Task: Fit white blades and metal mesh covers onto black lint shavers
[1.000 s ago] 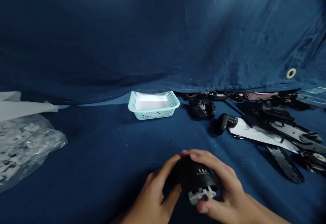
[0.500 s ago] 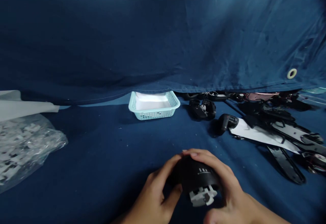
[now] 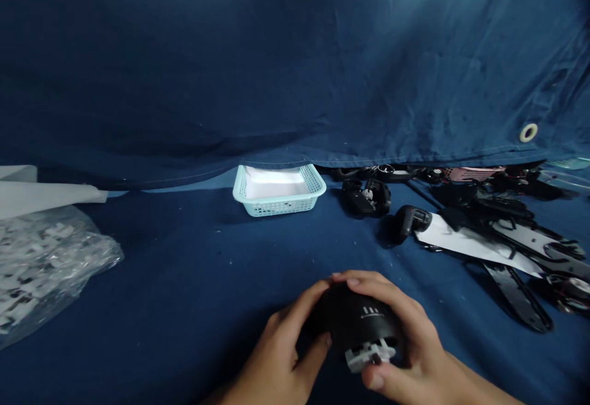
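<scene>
Both my hands hold a black cylindrical part point(image 3: 357, 325) low in the middle of the view, just above the blue cloth. A white plastic piece point(image 3: 369, 356) sits at its near end. My left hand point(image 3: 281, 356) wraps the left side, fingers curled over the top. My right hand point(image 3: 410, 349) grips the right side, its thumb pressing on the white piece.
A pale green basket point(image 3: 278, 190) with white lining stands at the back centre. A clear bag of small white parts point(image 3: 43, 263) lies at the left. Black parts and a white sheet point(image 3: 479, 239) are piled at the right. Blue cloth point(image 3: 295, 61) hangs behind.
My right thumb drew back off the white piece half a second ago and has returned onto it. The black part has barely shifted.
</scene>
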Action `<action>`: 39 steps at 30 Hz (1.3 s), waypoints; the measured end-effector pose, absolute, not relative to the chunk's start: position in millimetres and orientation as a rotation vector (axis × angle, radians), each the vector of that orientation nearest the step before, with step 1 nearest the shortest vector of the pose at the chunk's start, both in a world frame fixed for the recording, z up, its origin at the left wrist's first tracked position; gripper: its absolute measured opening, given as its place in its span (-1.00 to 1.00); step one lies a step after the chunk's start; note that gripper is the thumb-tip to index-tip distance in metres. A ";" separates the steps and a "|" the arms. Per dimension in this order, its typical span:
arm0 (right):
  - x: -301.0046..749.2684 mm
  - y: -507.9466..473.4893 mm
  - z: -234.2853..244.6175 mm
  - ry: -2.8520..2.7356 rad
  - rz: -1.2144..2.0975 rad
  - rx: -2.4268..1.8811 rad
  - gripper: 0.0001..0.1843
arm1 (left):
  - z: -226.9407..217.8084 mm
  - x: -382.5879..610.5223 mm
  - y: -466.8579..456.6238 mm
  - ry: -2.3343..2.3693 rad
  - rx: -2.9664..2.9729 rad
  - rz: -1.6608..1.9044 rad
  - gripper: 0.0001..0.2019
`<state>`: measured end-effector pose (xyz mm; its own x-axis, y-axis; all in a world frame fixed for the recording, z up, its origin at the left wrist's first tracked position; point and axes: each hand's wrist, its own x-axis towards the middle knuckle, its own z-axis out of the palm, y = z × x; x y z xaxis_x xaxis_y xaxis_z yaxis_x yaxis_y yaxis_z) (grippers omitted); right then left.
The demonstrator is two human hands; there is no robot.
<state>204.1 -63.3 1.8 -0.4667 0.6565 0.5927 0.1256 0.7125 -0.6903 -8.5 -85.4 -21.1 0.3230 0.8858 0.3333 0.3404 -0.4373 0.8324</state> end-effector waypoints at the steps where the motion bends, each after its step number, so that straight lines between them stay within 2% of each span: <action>1: 204.0 -62.5 1.8 -1.982 0.725 -0.590 -0.24 | -21.0 -8.7 -85.2 1.070 1.945 1.080 -0.50; 5: 203.9 -60.3 4.2 -1.977 0.752 -0.543 -0.17 | -20.2 -8.6 -84.5 1.045 1.967 1.080 -0.50; 13: 202.0 -63.7 7.1 -1.998 0.583 -0.573 -0.38 | -19.4 -8.2 -85.7 1.067 1.982 1.045 -0.47; 22: 205.8 -61.5 3.8 -2.040 0.617 -0.556 -0.29 | -13.3 -6.8 -84.9 1.037 1.971 1.064 -0.51; 28: 205.4 -62.2 3.9 -2.032 0.631 -0.566 -0.35 | -17.9 -7.3 -85.6 1.053 1.974 1.065 -0.49; 34: 205.3 -60.2 4.1 -2.028 0.665 -0.531 -0.25 | -15.3 -7.2 -85.4 1.064 1.959 1.051 -0.51; 39: 202.7 -61.4 6.3 -2.005 0.658 -0.538 -0.34 | -16.4 -6.6 -84.7 1.042 1.955 1.077 -0.48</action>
<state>202.7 -61.4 6.3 -0.4746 0.6053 0.6390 0.1091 0.7609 -0.6396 -6.6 -84.7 -16.4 0.3418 0.8714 0.3519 0.3226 -0.4605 0.8269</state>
